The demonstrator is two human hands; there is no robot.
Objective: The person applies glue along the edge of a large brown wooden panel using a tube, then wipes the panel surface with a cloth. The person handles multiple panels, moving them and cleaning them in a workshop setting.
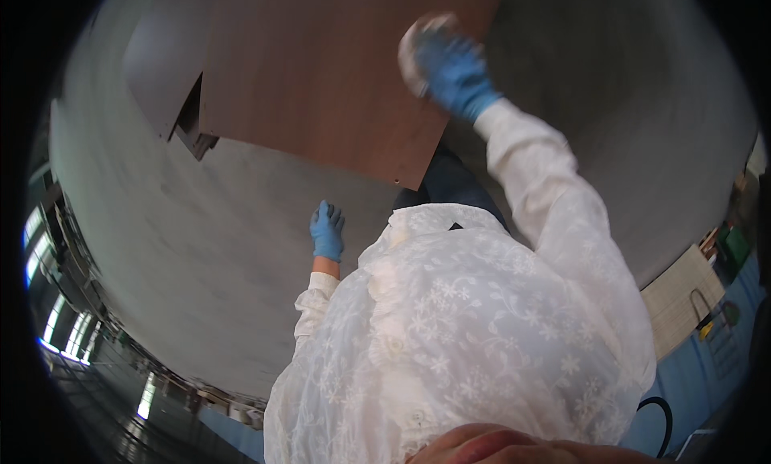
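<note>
My right hand, in a blue glove, reaches over the right edge of a brown wood-look panel. Its fingers are closed on a whitish wad that looks like a cloth; motion blurs both, so the cloth's exact form is unclear. Low at my left side, apart from the panel, hangs my left hand, also blue-gloved. Its fingers are loosely bent and slightly apart, with nothing visible in them. The panel's near corner, with a small hole, points toward my waist.
Under the brown panel at the left lies another panel, paler, with a dark gap between them. Grey floor spreads around me. A beige slatted board and a green object are at the right. Windows line the far left.
</note>
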